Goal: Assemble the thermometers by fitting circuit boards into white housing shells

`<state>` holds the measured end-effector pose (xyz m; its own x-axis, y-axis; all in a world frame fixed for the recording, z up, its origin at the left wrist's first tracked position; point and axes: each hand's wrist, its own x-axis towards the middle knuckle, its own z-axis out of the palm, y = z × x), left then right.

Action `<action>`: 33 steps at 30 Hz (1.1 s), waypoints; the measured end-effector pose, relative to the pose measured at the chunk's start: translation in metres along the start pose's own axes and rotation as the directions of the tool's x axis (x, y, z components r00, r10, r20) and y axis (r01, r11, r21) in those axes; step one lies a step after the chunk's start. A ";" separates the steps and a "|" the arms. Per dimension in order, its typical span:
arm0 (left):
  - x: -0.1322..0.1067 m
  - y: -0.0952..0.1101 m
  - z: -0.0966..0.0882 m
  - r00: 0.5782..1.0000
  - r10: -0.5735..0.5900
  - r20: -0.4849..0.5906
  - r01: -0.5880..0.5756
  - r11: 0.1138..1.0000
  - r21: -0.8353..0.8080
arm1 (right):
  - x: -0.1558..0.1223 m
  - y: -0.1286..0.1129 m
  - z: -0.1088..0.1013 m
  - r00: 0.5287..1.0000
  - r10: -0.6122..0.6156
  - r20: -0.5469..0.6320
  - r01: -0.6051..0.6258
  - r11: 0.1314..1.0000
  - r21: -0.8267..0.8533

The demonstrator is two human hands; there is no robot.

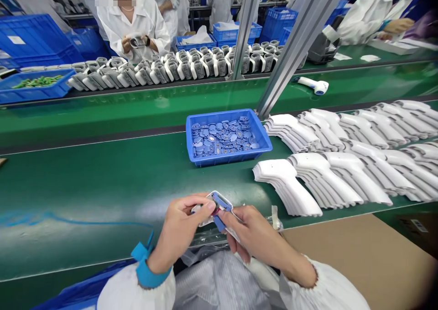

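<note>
Low over the front edge of the green workbench, both hands meet on a white plastic housing [234,231] with blue parts inside. My right hand [252,230] wraps round its handle end, thumb pressed on the inner side. With thumb and fingers pinched together, my left hand [191,216] is at the housing's upper left; a small part between those fingertips is too hidden to name. A blue wrist strap [150,271] with a cord circles my left wrist. Beyond the hands stands a blue bin [229,157] filled with small blue plastic pieces [222,136].
Stacks of white gun-shaped shells [287,182] cover the bench on the right. A metal post [290,50] rises behind the bin. Across the green divider, rows of grey-white units [164,70] stand before a person in a white coat [133,23]. A cardboard box [356,255] is at lower right.
</note>
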<state>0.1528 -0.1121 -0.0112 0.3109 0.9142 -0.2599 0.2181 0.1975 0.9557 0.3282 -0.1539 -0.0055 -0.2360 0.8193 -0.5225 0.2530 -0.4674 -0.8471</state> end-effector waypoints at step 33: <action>0.011 0.006 -0.019 0.924 -0.131 0.361 0.084 0.986 0.141 | -0.009 -0.020 -0.024 0.984 -0.087 0.155 0.138 0.926 -0.352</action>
<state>0.1396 -0.0940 -0.0058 0.5922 0.6910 -0.4145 0.3717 0.2222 0.9014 0.3476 -0.1438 0.0184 -0.3999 0.7956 -0.4552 0.5317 -0.2032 -0.8222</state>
